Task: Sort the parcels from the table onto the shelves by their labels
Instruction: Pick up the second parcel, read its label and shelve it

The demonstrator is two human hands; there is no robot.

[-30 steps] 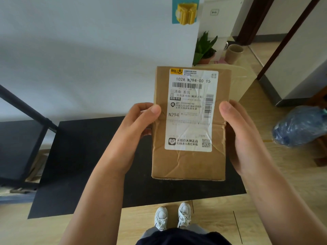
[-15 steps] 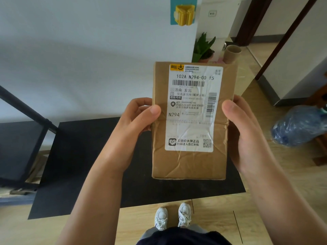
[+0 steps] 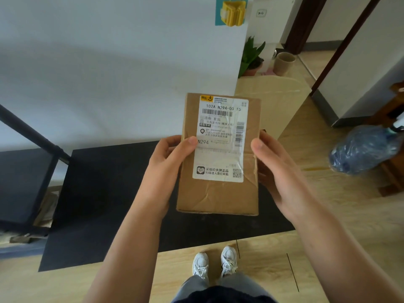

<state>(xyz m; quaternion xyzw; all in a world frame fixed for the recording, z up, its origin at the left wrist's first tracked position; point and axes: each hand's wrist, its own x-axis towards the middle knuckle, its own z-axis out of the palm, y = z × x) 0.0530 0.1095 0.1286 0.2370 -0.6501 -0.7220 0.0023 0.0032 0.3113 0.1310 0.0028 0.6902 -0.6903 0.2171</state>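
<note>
Head view, item 1: brown cardboard parcel point(image 3: 218, 193), held up in front of me over the black table point(image 3: 105, 204), label side facing me, long axis running 6 to 12 o'clock. White shipping label point(image 3: 220, 138) covers upper portion; top line reads "102A N294-00 15", "N294" printed again at its 9 o'clock edge, barcodes along top and at 3 o'clock, QR code at lower corner. Cardboard creased below label. My left hand point(image 3: 166, 171) grips parcel's 9 o'clock edge, thumb pressed on front face just touching label, fingers wrapped behind. My right hand point(image 3: 277, 169) grips the 3 o'clock edge, thumb on front, fingers behind, out of sight. Item 2: black shelf frame point(image 3: 32, 154) at 9 o'clock, beside table. Item 3: blue plastic bag point(image 3: 363, 149) on wood floor at 3 o'clock, well apart from parcel. Item 4: potted plant point(image 3: 251, 57) and tan cup point(image 3: 284, 63) at 1 o'clock, past the white wall's corner. Item 5: yellow holder point(image 3: 232, 10) on wall at 12 o'clock. My white sneakers point(image 3: 215, 263) at 6 o'clock, near table edge.
</note>
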